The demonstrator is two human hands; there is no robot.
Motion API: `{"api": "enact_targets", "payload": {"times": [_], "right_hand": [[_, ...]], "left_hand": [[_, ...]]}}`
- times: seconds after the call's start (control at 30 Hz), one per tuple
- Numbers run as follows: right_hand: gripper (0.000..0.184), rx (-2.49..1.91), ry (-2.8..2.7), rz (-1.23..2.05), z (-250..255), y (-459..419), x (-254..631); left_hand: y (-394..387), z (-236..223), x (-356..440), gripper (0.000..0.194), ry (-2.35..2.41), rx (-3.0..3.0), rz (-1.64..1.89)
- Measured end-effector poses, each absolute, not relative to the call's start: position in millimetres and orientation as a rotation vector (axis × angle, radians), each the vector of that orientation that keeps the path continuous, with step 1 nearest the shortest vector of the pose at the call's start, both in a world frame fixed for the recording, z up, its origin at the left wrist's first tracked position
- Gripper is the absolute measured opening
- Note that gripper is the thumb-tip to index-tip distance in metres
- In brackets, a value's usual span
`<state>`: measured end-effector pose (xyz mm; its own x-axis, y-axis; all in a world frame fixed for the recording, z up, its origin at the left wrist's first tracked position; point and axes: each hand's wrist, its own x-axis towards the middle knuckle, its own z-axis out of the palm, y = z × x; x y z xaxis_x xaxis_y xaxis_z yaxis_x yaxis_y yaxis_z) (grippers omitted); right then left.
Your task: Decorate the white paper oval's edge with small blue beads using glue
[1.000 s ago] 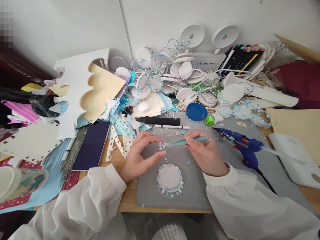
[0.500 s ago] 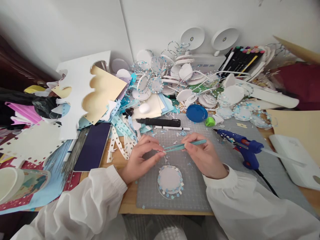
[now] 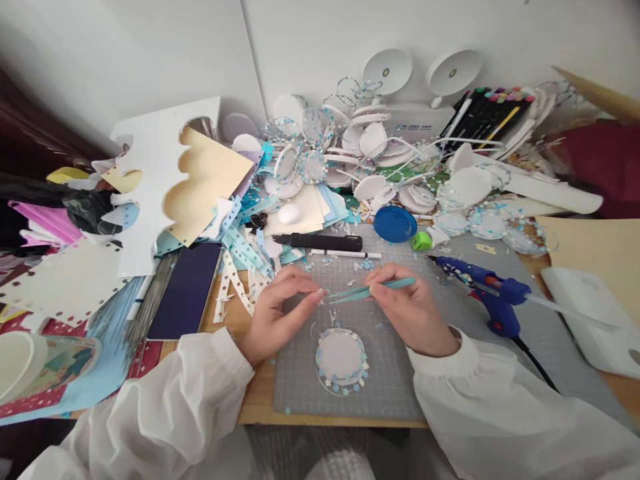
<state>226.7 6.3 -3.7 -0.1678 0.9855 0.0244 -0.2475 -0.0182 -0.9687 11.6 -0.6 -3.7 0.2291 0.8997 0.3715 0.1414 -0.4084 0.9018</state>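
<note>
My right hand [image 3: 407,303] is closed around a pair of teal tweezers [image 3: 367,291], whose tips point left and stand slightly apart. Just beyond those tips, my left hand [image 3: 285,310] pinches a tiny white paper piece [image 3: 321,293], perhaps a small star, between thumb and forefinger. Below both hands a white disc [image 3: 341,357] lies on the grey cutting mat [image 3: 390,393], ringed with small blue and white paper stars and a thin wire loop.
A blue glue gun [image 3: 480,287] lies right of my right hand. Behind are a black cutter [image 3: 320,242], a white pen [image 3: 345,254], a blue lid [image 3: 395,224] and a pile of decorated white discs [image 3: 313,167]. A phone [image 3: 185,293] and a cup [image 3: 45,367] are left.
The tweezers' tips have parted and drawn back a little from my left fingertips, which keep pinching the small white piece. The disc stays in place.
</note>
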Motion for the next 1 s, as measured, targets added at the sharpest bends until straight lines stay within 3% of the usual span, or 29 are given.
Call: {"api": "enact_targets", "payload": {"times": [0.47,1.0], "right_hand": [[0.002,-0.948,-1.236,1.278,-11.2,6.0,230.0],[0.007,-1.046,-1.220,1.273,-10.0,6.0,230.2]], "left_hand": [[-0.7,-2.2,12.0,0.010,0.912,1.844,1.178],[0.2,-2.1,11.8,0.009,0.938,1.934,1.156]]}}
